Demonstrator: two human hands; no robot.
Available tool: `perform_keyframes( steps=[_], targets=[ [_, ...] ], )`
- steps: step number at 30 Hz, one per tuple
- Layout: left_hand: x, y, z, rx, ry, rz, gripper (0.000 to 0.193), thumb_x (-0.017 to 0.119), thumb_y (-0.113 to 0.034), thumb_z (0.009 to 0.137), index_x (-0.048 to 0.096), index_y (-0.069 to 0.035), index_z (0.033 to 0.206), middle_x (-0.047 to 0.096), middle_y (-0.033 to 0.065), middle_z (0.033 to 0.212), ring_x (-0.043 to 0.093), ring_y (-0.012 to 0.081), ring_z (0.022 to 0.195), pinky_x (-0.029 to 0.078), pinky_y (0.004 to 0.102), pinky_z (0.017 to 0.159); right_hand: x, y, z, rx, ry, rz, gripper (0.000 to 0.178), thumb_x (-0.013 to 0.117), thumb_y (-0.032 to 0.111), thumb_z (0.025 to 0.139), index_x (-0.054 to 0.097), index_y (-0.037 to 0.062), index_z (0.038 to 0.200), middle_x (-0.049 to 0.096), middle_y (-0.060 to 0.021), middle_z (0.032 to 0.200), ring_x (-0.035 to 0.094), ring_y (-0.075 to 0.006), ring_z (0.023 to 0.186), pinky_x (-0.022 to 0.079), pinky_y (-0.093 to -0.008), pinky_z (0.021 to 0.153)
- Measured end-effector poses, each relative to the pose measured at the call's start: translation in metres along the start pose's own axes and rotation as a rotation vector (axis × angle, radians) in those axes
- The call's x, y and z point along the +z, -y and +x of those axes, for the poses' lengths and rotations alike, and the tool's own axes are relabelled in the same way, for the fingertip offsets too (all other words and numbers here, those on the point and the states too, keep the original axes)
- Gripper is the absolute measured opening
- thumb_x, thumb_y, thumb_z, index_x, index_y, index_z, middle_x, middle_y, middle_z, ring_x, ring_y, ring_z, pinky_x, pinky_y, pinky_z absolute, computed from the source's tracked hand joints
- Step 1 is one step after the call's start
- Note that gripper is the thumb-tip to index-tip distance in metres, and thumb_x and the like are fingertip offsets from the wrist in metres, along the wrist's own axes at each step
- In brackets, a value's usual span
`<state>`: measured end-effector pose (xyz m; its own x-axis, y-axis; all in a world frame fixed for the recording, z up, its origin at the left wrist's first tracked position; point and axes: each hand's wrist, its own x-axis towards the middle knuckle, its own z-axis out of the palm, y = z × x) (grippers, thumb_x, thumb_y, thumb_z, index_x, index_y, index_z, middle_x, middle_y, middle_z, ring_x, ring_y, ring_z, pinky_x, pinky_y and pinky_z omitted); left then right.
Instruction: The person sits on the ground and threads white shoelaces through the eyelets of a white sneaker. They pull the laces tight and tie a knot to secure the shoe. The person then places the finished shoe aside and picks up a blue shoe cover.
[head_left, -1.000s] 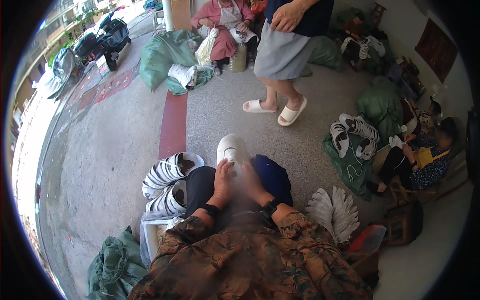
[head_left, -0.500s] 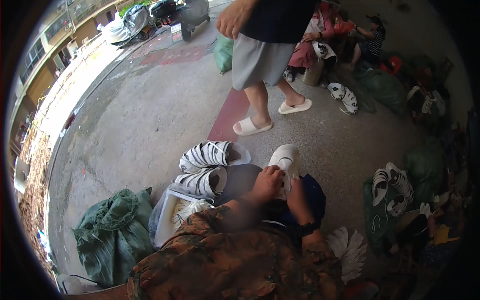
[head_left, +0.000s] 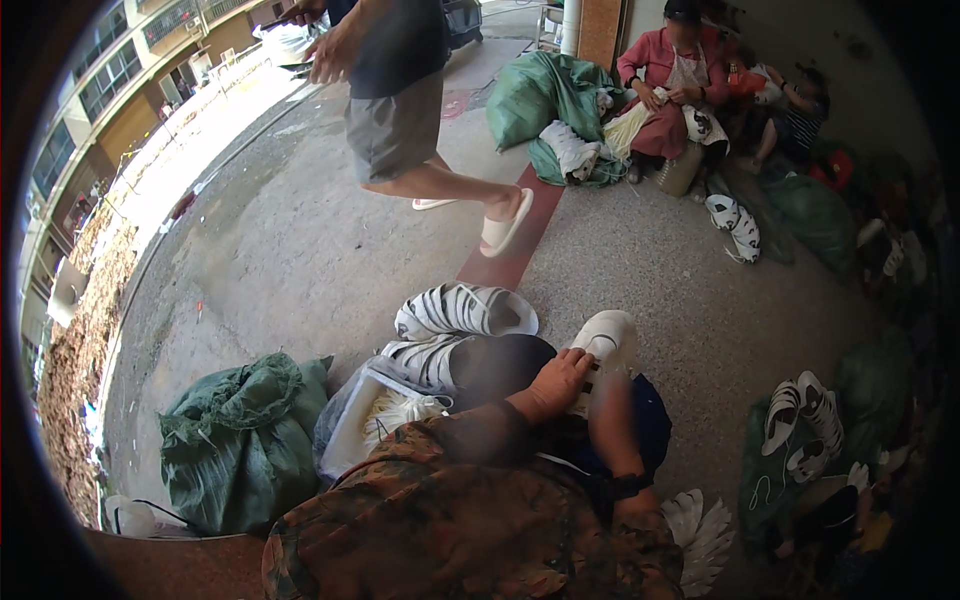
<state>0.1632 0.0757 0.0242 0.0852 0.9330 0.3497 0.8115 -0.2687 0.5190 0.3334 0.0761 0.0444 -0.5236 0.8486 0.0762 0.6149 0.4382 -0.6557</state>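
One white shoe (head_left: 612, 334) sits between the knees (head_left: 508, 362), at the wearer's (head_left: 440, 515) one o'clock; probably light, firm-soled; grasp by its sides; left hand (head_left: 558, 384): fingers curled on its top, grip unclear; right hand (head_left: 613, 425): blurred, I cannot tell its opening.

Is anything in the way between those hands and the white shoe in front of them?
Nothing that I can see. The left hand has its fingers right on the white shoe. The right hand is close by, too blurry to tell if it touches. The other white shoes sit off to the left.
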Motion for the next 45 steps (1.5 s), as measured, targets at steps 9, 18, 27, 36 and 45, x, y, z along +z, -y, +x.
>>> perform_keyframes(
  steps=[9,18,27,36,45],
  targets=[
    [0.000,-0.004,-0.003,-0.022,0.010,-0.022,0.045,0.060,-0.008,0.073,0.050,-0.001,0.115,0.053,0.0161,0.112,0.053,0.0333,0.103,0.049,0.0379,0.085,0.003,-0.005,-0.003,0.014,0.004,0.011,0.059,0.057,-0.002,0.078,0.031,-0.0107,0.130,0.026,-0.0361,0.138,0.027,-0.0476,0.130,0.026,-0.0450,0.108],
    [-0.027,0.048,-0.010,-0.308,-0.140,-0.707,0.011,0.059,-0.006,0.086,0.060,0.002,0.093,0.064,0.0047,0.079,0.059,0.0122,0.071,0.049,0.0274,0.070,-0.007,-0.022,-0.013,-0.028,-0.104,0.055,0.040,0.057,0.006,0.082,0.047,-0.0060,0.120,0.044,-0.0263,0.131,0.044,-0.0409,0.120,0.035,-0.0414,0.101],
    [-0.045,0.246,-0.189,-1.282,-0.243,-1.078,0.013,0.059,-0.009,0.081,0.060,-0.005,0.093,0.061,0.0033,0.082,0.060,0.0145,0.072,0.047,0.0259,0.064,-0.016,-0.053,-0.026,0.145,-0.264,-0.119,0.025,0.057,0.006,0.084,0.056,-0.0051,0.105,0.051,-0.0175,0.124,0.052,-0.0327,0.112,0.041,-0.0391,0.095],
    [-0.060,0.216,-0.214,-1.221,-0.311,-1.192,0.016,0.060,-0.014,0.084,0.062,-0.004,0.096,0.065,0.0032,0.087,0.061,0.0127,0.081,0.048,0.0265,0.071,-0.016,-0.037,-0.015,0.097,-0.261,-0.063,0.013,0.056,0.003,0.083,0.059,-0.0029,0.095,0.060,-0.0136,0.107,0.058,-0.0266,0.098,0.045,-0.0352,0.087],
    [-0.123,0.109,-0.095,-0.454,0.284,-1.041,0.015,0.062,-0.012,0.087,0.066,0.001,0.094,0.066,0.0045,0.090,0.059,0.0112,0.085,0.047,0.0249,0.079,-0.011,0.027,-0.038,-0.025,0.450,0.198,0.018,0.064,0.006,0.080,0.057,-0.0020,0.095,0.059,-0.0167,0.077,0.056,-0.0318,0.065,0.045,-0.0356,0.061]
  ],
)
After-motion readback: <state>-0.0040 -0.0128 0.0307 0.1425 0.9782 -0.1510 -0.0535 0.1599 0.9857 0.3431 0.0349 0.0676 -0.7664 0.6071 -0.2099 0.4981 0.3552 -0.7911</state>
